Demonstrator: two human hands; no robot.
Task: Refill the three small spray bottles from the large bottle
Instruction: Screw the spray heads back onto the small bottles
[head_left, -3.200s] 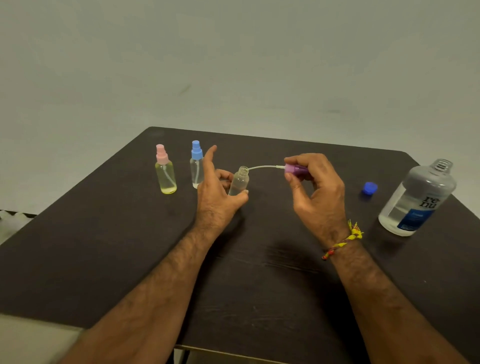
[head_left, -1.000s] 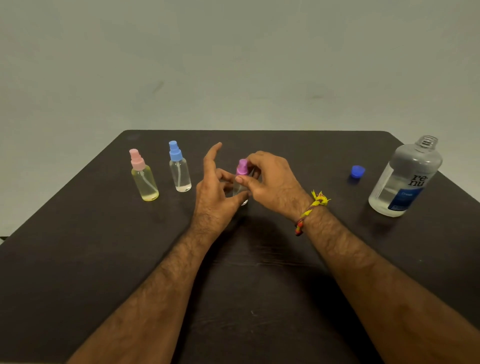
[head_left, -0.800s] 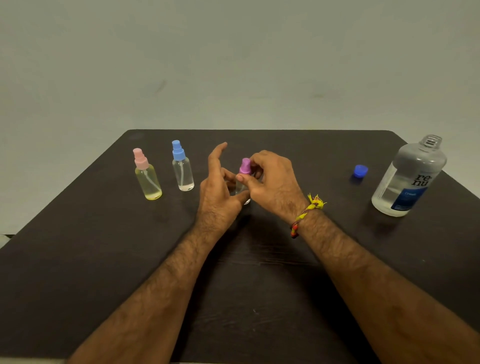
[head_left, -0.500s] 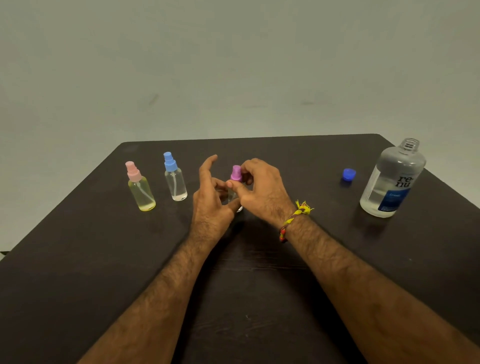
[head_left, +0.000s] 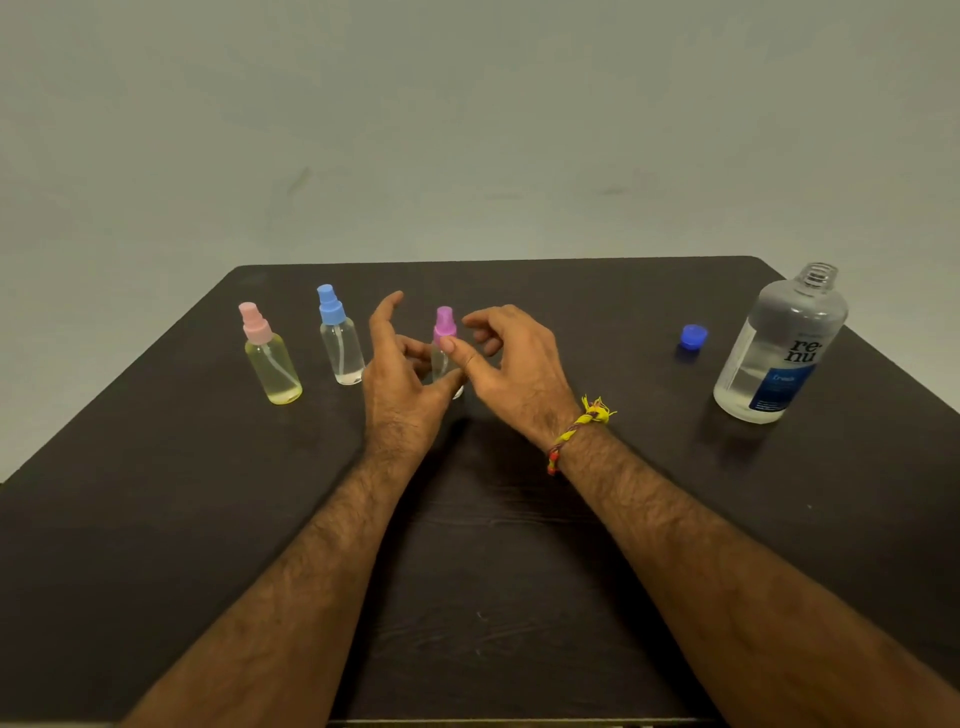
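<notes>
Colour rundown: table (head_left: 156, 519) is dark brown, nearly black, with a faint wood grain. Three little spray bottles: pink cap (head_left: 254, 322) over yellowish liquid, blue cap (head_left: 330, 306) over clear, purple cap (head_left: 445, 323) on clear. Big bottle (head_left: 779, 348) is clear with a blue label and black lettering, its loose cap (head_left: 692, 336) bright blue. Wrist thread (head_left: 579, 431) is yellow and red. Wall's plain grey-green.

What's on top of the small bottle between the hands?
A purple spray cap sits on the small clear bottle. The left hand holds the body and the right hand's thumb touches the collar, covering the lower bottle and its liquid level.
</notes>
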